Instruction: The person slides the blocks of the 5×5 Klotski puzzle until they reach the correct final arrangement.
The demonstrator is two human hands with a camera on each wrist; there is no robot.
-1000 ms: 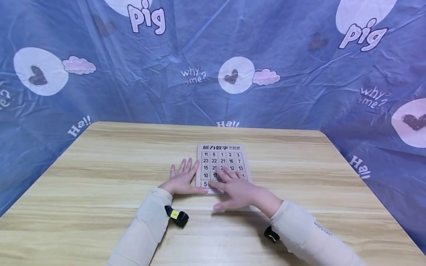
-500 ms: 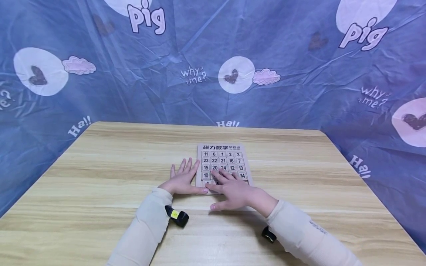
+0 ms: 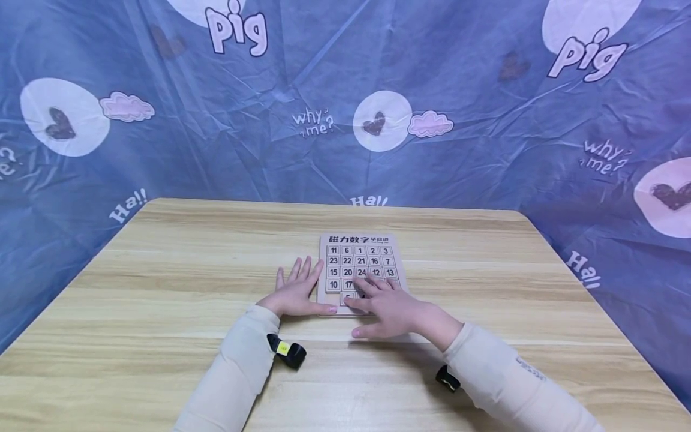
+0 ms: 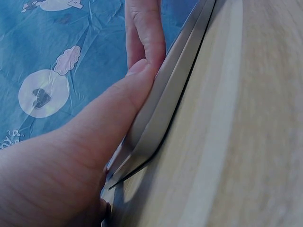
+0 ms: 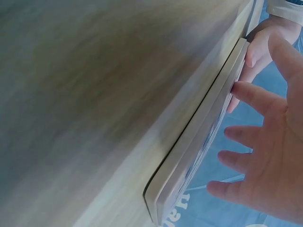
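Note:
A sliding number puzzle [image 3: 324, 242] lies flat on the table, its board holding rows of numbered tiles under printed characters. My left hand [image 3: 297, 296] rests at its left side, fingers spread along that edge and thumb across the lower left corner. Over the lower right part is my right hand [image 3: 390, 308], fingers spread, with the index fingertip on tile 5 [image 3: 344, 295] in the bottom row. Left of that tile the corner slot is bare. Several lower tiles are hidden beneath the right hand. In the right wrist view, the index fingertip meets the board's face [image 5: 208, 130].
The wooden table [image 3: 178, 288] extends around the puzzle on all sides. A blue printed cloth [image 3: 227, 150] hangs behind and beside it. Black wrist cameras [image 3: 291, 354] are strapped beneath both pale sleeves [image 3: 232, 372].
Tile 5 has slid right from the bottom left corner by one slot, under my right index finger. My right hand shifted slightly left, then back right. The left hand stayed put.

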